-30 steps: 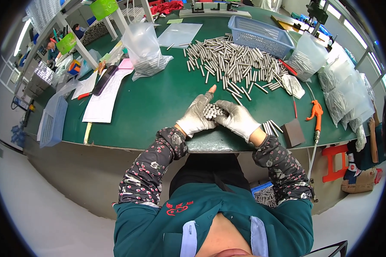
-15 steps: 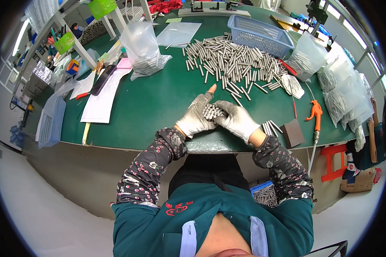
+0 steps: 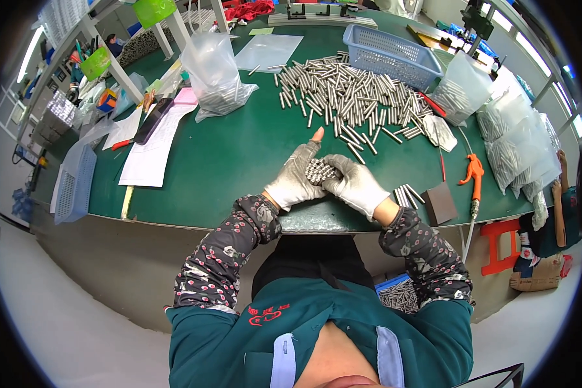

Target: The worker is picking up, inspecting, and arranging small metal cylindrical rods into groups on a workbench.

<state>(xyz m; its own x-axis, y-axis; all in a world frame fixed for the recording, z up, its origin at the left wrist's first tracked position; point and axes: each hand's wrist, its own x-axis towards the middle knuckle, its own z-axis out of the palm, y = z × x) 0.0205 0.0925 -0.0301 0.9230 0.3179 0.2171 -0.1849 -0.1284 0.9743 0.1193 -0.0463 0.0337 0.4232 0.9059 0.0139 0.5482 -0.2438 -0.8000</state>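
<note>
The bundled rods [image 3: 321, 171] are smooth bare metal with bright, glossy ends; the loose rods [image 3: 352, 94] have a satiny steel sheen. The left hand [image 3: 296, 179] and right hand [image 3: 357, 185] wear soft cloth gloves [image 3: 284, 192], greyed with a dull silvery cast. The sleeves [image 3: 215, 262] are thin printed fabric, faintly shiny in the creases. The green tabletop [image 3: 239, 165] is smooth, with a slight gloss. The basket [image 3: 391, 57] is moulded, perforated plastic, the bag [image 3: 212, 71] thin, filmy, crinkled plastic. The sheet [image 3: 147, 158] is matt paper, the rag [image 3: 440, 132] rumpled cloth, the air gun [image 3: 475, 171] glossy plastic. The brown block [image 3: 440, 203] looks matt, though its material is hard to tell from here.
</note>
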